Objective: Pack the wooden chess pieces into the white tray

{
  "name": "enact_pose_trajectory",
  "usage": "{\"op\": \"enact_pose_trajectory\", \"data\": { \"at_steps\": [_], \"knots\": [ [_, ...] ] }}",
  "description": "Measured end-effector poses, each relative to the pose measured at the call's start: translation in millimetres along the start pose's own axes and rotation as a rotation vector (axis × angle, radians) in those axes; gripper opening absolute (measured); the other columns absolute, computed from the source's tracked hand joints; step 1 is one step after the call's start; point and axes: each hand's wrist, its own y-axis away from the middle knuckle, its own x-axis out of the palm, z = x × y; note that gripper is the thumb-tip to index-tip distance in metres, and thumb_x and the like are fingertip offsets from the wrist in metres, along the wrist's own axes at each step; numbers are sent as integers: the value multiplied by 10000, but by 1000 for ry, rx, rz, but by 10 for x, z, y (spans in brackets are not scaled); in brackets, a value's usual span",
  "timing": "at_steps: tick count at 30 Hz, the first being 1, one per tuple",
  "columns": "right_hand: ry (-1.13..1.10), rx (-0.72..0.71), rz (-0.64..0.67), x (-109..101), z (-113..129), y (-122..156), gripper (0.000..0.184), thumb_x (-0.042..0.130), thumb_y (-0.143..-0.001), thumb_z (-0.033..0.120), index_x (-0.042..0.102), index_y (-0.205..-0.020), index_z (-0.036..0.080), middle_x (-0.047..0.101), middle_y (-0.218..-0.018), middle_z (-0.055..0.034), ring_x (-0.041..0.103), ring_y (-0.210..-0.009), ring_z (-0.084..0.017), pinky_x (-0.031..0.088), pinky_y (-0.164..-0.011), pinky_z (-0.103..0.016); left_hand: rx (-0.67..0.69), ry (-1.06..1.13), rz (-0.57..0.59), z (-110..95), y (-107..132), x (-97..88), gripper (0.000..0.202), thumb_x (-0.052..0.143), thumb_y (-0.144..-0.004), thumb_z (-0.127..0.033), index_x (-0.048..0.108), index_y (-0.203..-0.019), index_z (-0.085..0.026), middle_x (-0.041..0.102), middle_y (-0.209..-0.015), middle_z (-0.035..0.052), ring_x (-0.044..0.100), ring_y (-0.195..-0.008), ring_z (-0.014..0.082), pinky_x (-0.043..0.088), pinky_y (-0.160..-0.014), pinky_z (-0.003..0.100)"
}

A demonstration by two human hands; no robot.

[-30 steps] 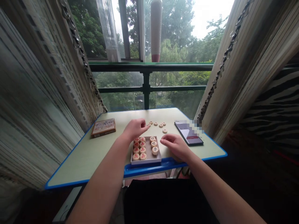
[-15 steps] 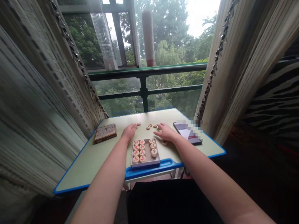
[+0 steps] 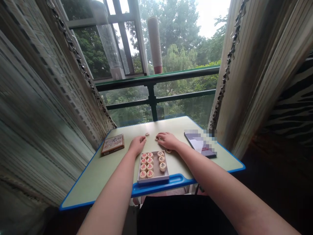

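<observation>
Right hand (image 3: 168, 141) slid over loose pieces (image 3: 147, 134), box (image 3: 153, 179) part-filled with discs (image 3: 149, 161)

Top of phone (image 3: 200, 148) pixelated, loose pieces (image 3: 156, 139) partly hidden under right hand (image 3: 168, 141), lid (image 3: 112, 144) print too small to read

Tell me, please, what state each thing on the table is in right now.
Tray, open, partly filled.
Tray pieces, face up in rows.
Brown box, lying flat, apart from the tray.
Phone, lying flat, screen lit.
Loose piece, flat on the table, untouched.
Left hand, loosely curled on the table; grip unclear.
Right hand, palm down on the table.
</observation>
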Motion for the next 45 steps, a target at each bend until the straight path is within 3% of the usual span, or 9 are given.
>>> {"op": "enact_pose_trajectory", "data": {
  "at_steps": [7, 13, 19, 22, 26, 30, 34, 38, 45],
  "knots": [
    [-82, -13, -73, -12, -50, 34, 311, 625, -720, 338, 655, -989, 183, 618, -1118, -88, 546, -1014, -228, 411, -899, -327, -16, 373, 61, -25, 34, 4, 425, 437, -829, -463, 677, -869, -115, 709, -875, 99, 649, -835, 199, 480, -815, 322],
    [-49, -28, -27, -4, -18, -3, 290, 568, -767, 286, 649, -1034, 204, 652, -1078, -75, 553, -999, -233, 407, -885, -334, 25, 157, 100, -8, 6, 17, 418, 421, -845, -439, 699, -918, -136, 696, -964, 101, 610, -943, 224, 449, -878, 343],
    [-25, -13, -59, -16, 8, 12, 291, 571, -758, 248, 650, -1032, 185, 645, -1065, -86, 555, -957, -228, 419, -847, -316, 23, -90, -110, 6, -77, -1, 475, 296, -908, -345, 519, -1273, -138, 538, -1300, 121, 460, -1212, 229, 325, -1032, 344],
    [-5, -44, -53, -15, 13, 14, 291, 536, -800, 257, 661, -1055, 193, 658, -1080, -80, 556, -970, -239, 412, -877, -337, 3, -219, -13, -17, -146, -4, 533, 333, -890, -392, 391, -1384, -199, 477, -1372, 104, 423, -1240, 296, 296, -1037, 430],
    [2, -52, -74, -9, 12, -3, 352, 497, -841, 269, 625, -1157, 180, 663, -1094, -87, 548, -1018, -251, 407, -901, -350, 8, -295, 98, -38, -191, 8, 484, 352, -873, -434, 457, -1333, -328, 432, -1418, 14, 365, -1270, 363, 235, -1037, 534],
    [-73, -20, -59, -14, 27, -12, 396, 511, -839, 269, 581, -1216, 169, 622, -1175, -99, 558, -1044, -232, 418, -893, -321, 70, -151, 84, 15, -156, -1, 395, 427, -849, -369, 590, -1196, -277, 572, -1285, 35, 457, -1220, 290, 285, -1048, 454],
    [-139, 76, -47, -44, 48, -7, 411, 456, -876, 287, 543, -1250, 142, 598, -1224, -109, 572, -1060, -209, 413, -908, -292, 45, 209, 117, 109, -121, -8, 510, 480, -797, -181, 474, -1306, -203, 671, -1129, 42, 569, -1116, 178, 372, -1018, 325],
    [-112, 142, -49, -62, 27, -1, 397, 377, -910, 328, 585, -1211, 174, 625, -1194, -89, 559, -1099, -218, 405, -922, -304, 22, 340, 125, 116, -119, 8, 562, 497, -753, -125, 470, -1313, -170, 682, -1106, 46, 560, -1138, 173, 350, -1052, 332],
    [-31, -48, 1, -42, 9, -7, 261, 520, -828, 288, 688, -1020, 239, 666, -1109, -32, 588, -1024, -180, 414, -891, -253, 38, 378, 284, -38, -44, -49, 478, 558, -660, -133, 644, -1128, -180, 622, -1214, 63, 388, -1304, 246, 248, -1114, 409]
  ]
}}
